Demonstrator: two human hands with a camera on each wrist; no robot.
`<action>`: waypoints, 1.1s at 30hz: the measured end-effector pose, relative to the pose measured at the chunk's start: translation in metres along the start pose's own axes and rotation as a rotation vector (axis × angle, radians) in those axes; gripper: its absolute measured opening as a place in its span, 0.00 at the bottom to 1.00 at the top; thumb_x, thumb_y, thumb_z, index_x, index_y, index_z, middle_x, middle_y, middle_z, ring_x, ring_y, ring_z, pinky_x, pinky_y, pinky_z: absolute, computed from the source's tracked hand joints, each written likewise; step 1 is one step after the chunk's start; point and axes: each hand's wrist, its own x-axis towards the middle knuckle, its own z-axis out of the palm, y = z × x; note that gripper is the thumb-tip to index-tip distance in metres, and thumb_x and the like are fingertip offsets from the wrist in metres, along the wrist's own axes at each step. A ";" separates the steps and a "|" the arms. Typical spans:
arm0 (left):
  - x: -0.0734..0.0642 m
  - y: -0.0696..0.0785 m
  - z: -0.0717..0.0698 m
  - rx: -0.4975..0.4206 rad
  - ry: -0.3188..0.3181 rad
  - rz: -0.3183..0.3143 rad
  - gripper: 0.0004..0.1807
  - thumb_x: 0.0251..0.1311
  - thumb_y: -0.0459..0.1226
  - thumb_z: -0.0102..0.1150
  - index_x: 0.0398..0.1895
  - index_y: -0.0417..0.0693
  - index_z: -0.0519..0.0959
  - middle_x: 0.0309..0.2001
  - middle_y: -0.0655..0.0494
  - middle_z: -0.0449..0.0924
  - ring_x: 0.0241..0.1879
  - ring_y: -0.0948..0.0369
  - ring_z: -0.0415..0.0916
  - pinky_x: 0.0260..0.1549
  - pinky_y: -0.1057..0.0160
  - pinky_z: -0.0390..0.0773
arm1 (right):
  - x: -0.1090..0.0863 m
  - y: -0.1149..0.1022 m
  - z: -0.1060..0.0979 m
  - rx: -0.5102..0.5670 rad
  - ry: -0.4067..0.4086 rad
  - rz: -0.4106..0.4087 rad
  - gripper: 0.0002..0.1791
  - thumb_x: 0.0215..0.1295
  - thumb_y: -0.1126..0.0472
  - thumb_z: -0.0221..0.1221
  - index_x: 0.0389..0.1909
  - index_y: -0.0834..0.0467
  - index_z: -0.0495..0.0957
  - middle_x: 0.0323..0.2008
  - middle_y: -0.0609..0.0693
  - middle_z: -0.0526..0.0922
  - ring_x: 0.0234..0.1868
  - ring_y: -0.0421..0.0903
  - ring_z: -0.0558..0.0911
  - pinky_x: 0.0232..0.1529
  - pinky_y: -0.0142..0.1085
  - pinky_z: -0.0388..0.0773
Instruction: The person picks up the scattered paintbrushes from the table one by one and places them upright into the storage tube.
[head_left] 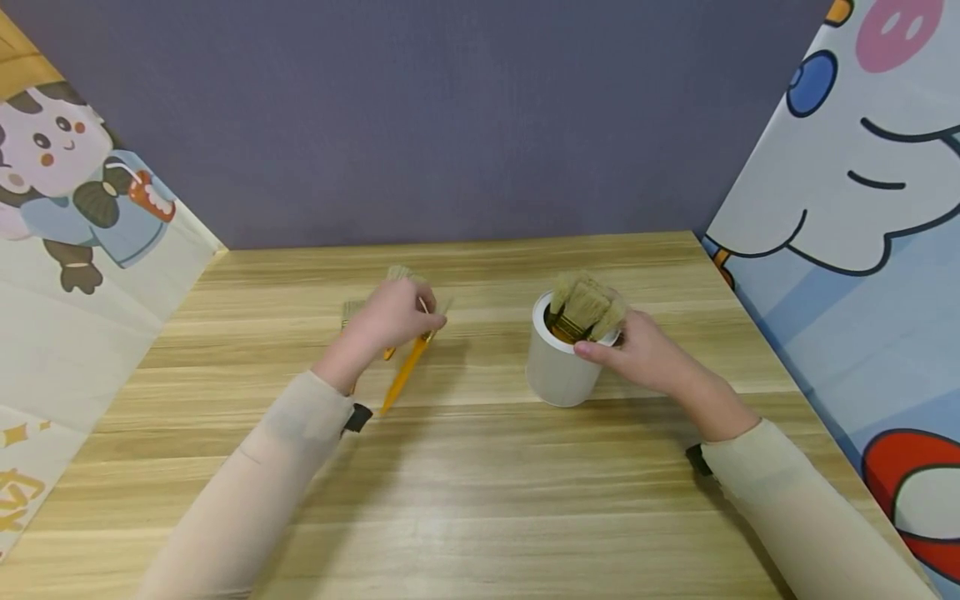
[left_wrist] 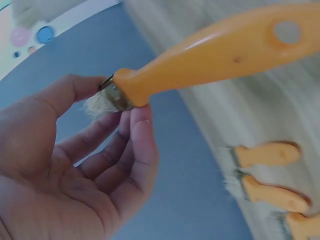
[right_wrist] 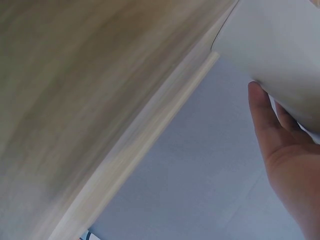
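Note:
My left hand (head_left: 390,315) pinches a paintbrush (head_left: 406,373) by its metal band, between thumb and fingertips. In the left wrist view the brush's orange handle (left_wrist: 210,56) points away from the palm, and its pale bristles show between the fingers. On the right, my right hand (head_left: 643,354) holds a white can (head_left: 561,379) near its rim, thumb at the front and fingers round the far side. Several brushes (head_left: 587,305) stand in the can with their bristles up. The right wrist view shows only the can's smooth side (right_wrist: 272,42) beside the fingers.
More orange-handled brushes (left_wrist: 272,194) lie on the wooden table (head_left: 480,483), partly behind the left hand in the head view. A dark purple-grey wall (head_left: 465,125) rises at the table's back edge. Cartoon-printed panels (head_left: 892,192) stand at both sides.

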 end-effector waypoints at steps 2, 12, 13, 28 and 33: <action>-0.003 0.006 -0.004 -0.048 0.048 0.031 0.11 0.70 0.44 0.66 0.37 0.46 0.85 0.33 0.51 0.89 0.29 0.58 0.78 0.31 0.61 0.76 | 0.000 0.000 0.000 0.004 0.000 -0.004 0.40 0.74 0.46 0.65 0.78 0.61 0.66 0.67 0.66 0.80 0.66 0.65 0.82 0.58 0.62 0.83; -0.014 0.045 -0.020 -0.224 0.233 0.075 0.08 0.71 0.44 0.66 0.43 0.50 0.87 0.38 0.53 0.90 0.36 0.56 0.83 0.38 0.56 0.82 | 0.001 -0.002 0.000 -0.006 0.002 0.001 0.39 0.74 0.46 0.65 0.78 0.61 0.66 0.67 0.66 0.80 0.66 0.65 0.82 0.59 0.62 0.82; -0.015 0.048 -0.021 -0.236 0.241 0.082 0.09 0.71 0.44 0.66 0.44 0.50 0.87 0.39 0.53 0.90 0.37 0.56 0.84 0.39 0.56 0.82 | 0.001 -0.002 0.000 -0.006 0.002 0.001 0.39 0.74 0.46 0.65 0.78 0.61 0.65 0.67 0.66 0.80 0.66 0.65 0.82 0.60 0.62 0.82; -0.011 0.090 -0.031 -0.380 0.355 0.173 0.10 0.70 0.46 0.69 0.47 0.52 0.86 0.41 0.55 0.89 0.41 0.59 0.84 0.44 0.57 0.83 | 0.000 -0.002 0.000 0.012 -0.008 -0.006 0.43 0.75 0.47 0.64 0.82 0.59 0.59 0.69 0.66 0.78 0.67 0.65 0.81 0.60 0.62 0.82; -0.010 0.103 -0.034 -0.447 0.418 0.256 0.11 0.69 0.45 0.71 0.46 0.51 0.87 0.39 0.55 0.89 0.38 0.60 0.83 0.41 0.60 0.82 | 0.000 -0.002 0.000 0.017 -0.010 -0.015 0.45 0.75 0.47 0.64 0.84 0.57 0.55 0.70 0.65 0.77 0.68 0.64 0.80 0.61 0.62 0.82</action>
